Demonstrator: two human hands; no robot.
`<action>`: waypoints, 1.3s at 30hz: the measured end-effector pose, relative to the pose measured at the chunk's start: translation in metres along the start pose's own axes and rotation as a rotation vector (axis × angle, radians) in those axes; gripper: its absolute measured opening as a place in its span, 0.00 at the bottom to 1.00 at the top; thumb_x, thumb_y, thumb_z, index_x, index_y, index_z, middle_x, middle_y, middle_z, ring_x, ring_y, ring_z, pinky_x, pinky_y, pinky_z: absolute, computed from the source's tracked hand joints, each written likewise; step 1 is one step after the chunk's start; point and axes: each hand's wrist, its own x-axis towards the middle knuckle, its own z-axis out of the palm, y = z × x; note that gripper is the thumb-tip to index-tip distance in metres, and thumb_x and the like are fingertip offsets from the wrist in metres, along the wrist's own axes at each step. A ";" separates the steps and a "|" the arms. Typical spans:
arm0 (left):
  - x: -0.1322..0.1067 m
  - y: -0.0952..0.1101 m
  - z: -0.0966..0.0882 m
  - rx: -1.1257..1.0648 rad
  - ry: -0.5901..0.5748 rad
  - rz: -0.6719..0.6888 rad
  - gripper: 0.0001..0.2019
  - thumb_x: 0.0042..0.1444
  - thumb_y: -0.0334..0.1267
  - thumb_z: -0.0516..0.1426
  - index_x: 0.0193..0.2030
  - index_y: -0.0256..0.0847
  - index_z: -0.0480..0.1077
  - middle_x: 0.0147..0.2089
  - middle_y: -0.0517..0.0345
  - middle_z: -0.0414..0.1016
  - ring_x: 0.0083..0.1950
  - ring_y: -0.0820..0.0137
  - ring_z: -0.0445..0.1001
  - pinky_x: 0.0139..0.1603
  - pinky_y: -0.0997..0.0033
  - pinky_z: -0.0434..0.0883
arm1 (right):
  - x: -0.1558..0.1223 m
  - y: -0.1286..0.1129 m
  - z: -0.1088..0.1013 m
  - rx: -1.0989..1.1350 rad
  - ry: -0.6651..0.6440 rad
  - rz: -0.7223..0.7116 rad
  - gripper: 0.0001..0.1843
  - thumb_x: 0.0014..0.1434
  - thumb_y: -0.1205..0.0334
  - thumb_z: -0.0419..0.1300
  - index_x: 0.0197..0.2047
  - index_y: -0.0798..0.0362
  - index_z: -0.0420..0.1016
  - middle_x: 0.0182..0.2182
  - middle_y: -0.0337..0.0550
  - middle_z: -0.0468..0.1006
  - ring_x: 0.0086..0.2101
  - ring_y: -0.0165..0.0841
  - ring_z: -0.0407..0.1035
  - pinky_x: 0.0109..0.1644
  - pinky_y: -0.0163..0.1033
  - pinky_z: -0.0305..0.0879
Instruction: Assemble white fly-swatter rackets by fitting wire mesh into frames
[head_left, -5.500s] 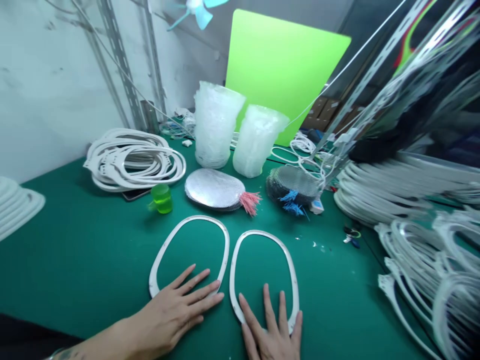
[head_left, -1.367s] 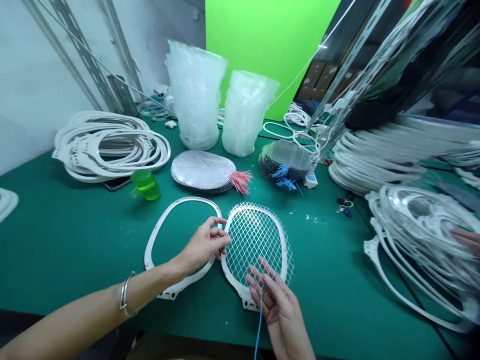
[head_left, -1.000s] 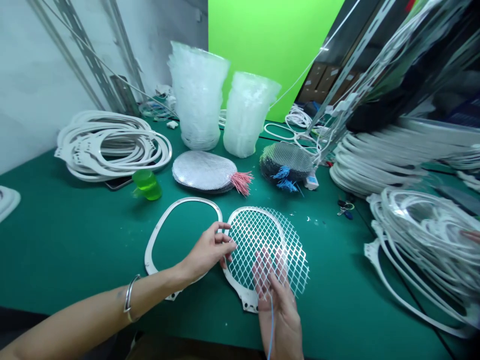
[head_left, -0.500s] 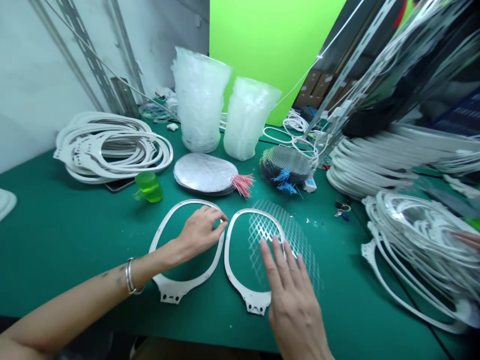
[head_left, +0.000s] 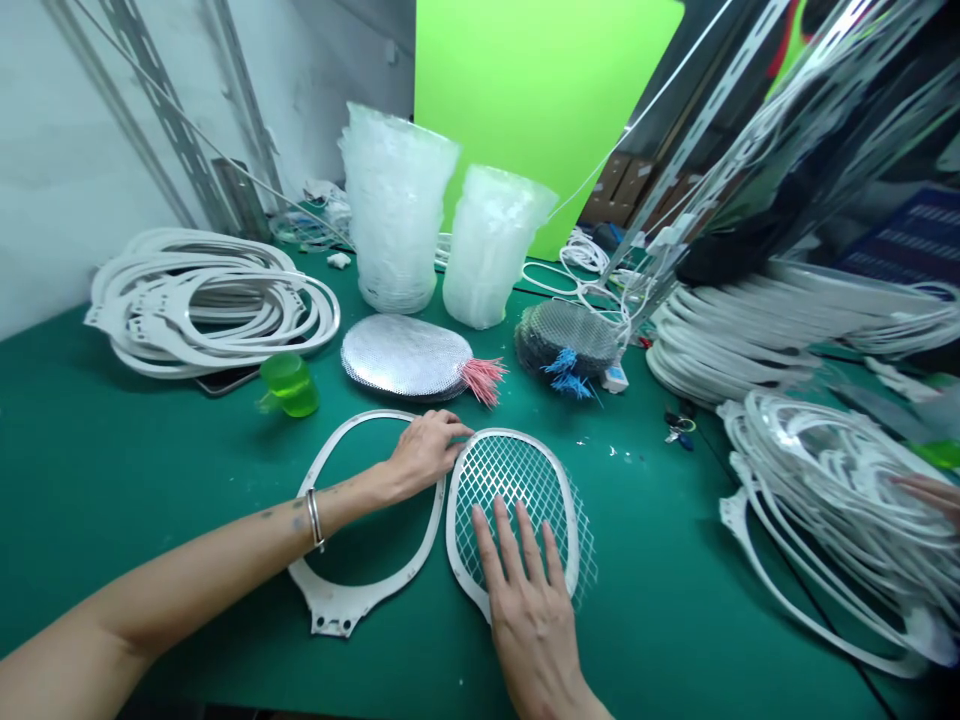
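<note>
Two white oval frames lie side by side on the green table. On the right frame (head_left: 459,470) rests a white mesh sheet (head_left: 517,475), its right edge hanging past the rim. My right hand (head_left: 525,590) lies flat on the mesh with fingers stretched out. My left hand (head_left: 429,450), a bracelet on its wrist, has its fingers curled at the top of the gap between the frames, touching the rim of the left frame (head_left: 330,460) and the mesh edge.
Behind the frames lie a silver mesh stack with pink wires (head_left: 409,355), a dark mesh stack with blue wires (head_left: 570,335), a green cup (head_left: 289,385) and two clear plastic stacks (head_left: 394,210). Piles of white frames (head_left: 210,305) sit left and right. Another person's fingers (head_left: 930,490) show at far right.
The mesh, shifted off to the right half a second ago, now lies back over the right frame. My right hand has come down flat on it; my left hand moved slightly right.
</note>
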 end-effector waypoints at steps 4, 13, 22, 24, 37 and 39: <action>0.000 0.000 0.002 0.010 -0.001 0.000 0.13 0.62 0.39 0.55 0.50 0.46 0.77 0.52 0.52 0.74 0.50 0.60 0.70 0.51 0.60 0.66 | -0.001 -0.001 0.011 0.091 0.004 0.034 0.35 0.60 0.74 0.46 0.70 0.50 0.49 0.67 0.48 0.55 0.63 0.50 0.53 0.62 0.59 0.55; 0.000 -0.002 0.004 0.003 0.005 0.007 0.13 0.62 0.41 0.54 0.49 0.48 0.77 0.51 0.53 0.73 0.50 0.62 0.69 0.51 0.62 0.66 | 0.001 -0.001 0.014 0.087 0.030 0.058 0.35 0.59 0.76 0.44 0.69 0.49 0.52 0.66 0.46 0.58 0.62 0.49 0.57 0.61 0.60 0.55; -0.001 0.000 0.001 0.008 0.004 -0.002 0.13 0.62 0.41 0.54 0.50 0.47 0.77 0.51 0.53 0.73 0.50 0.61 0.69 0.51 0.62 0.66 | 0.000 0.001 0.016 0.081 0.029 0.013 0.33 0.62 0.72 0.44 0.70 0.49 0.50 0.66 0.45 0.56 0.63 0.48 0.54 0.63 0.57 0.51; -0.001 0.000 0.001 0.008 -0.002 0.000 0.13 0.62 0.40 0.54 0.50 0.48 0.77 0.51 0.53 0.73 0.50 0.61 0.69 0.51 0.61 0.66 | -0.001 0.001 0.016 0.090 0.029 0.011 0.33 0.62 0.71 0.45 0.70 0.49 0.49 0.67 0.44 0.56 0.63 0.48 0.54 0.63 0.58 0.51; -0.003 0.000 0.002 0.005 0.021 -0.007 0.13 0.62 0.39 0.54 0.50 0.48 0.76 0.52 0.54 0.73 0.51 0.62 0.69 0.53 0.61 0.65 | 0.001 0.006 0.018 0.061 0.035 -0.007 0.34 0.62 0.72 0.45 0.70 0.51 0.49 0.67 0.46 0.56 0.63 0.48 0.54 0.64 0.59 0.49; -0.004 0.000 0.002 0.004 0.025 -0.003 0.13 0.62 0.39 0.54 0.50 0.48 0.76 0.52 0.54 0.73 0.51 0.62 0.69 0.53 0.62 0.65 | 0.001 0.006 0.019 0.062 0.031 -0.006 0.35 0.61 0.73 0.45 0.70 0.50 0.49 0.67 0.45 0.55 0.63 0.48 0.54 0.64 0.58 0.51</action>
